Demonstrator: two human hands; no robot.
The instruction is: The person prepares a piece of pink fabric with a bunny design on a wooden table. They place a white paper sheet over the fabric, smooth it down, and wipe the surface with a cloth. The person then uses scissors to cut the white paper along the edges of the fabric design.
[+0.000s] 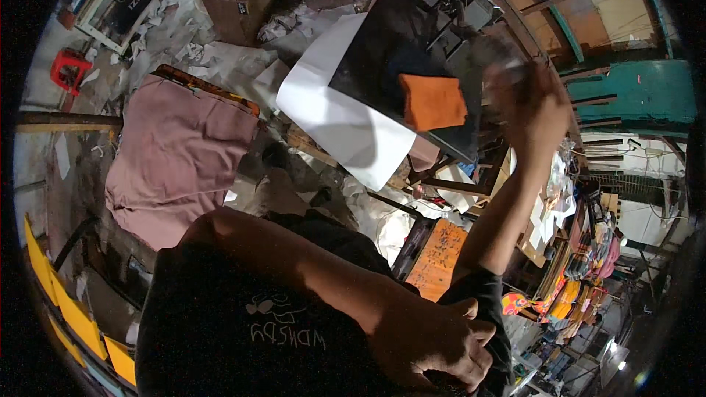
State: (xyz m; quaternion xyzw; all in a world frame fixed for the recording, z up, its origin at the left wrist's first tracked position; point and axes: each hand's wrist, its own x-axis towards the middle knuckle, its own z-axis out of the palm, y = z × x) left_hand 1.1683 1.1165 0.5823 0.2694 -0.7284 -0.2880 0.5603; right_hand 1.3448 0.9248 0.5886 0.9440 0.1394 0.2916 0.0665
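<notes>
My left hand (450, 342) is low at the right, against my black clothing (257, 301) beside my right sleeve, its fingers curled; what they grip, if anything, is hidden. My right hand (533, 99) is raised at the right edge of a black board (368, 51), its fingers smeared by motion, with a blurred dark shape about them. An orange folded cloth (434, 103) lies on the board, left of that hand. A white sheet (323, 103) sticks out from under the board.
A pink fabric-covered board (176, 154) is at the left, a brown box (232, 11) at the top. Paper scraps (184, 29) litter the floor. An orange spattered panel (434, 257) stands below the board. Yellow panels (73, 316) line the lower left; stacked colourful materials (570, 287) crowd the right.
</notes>
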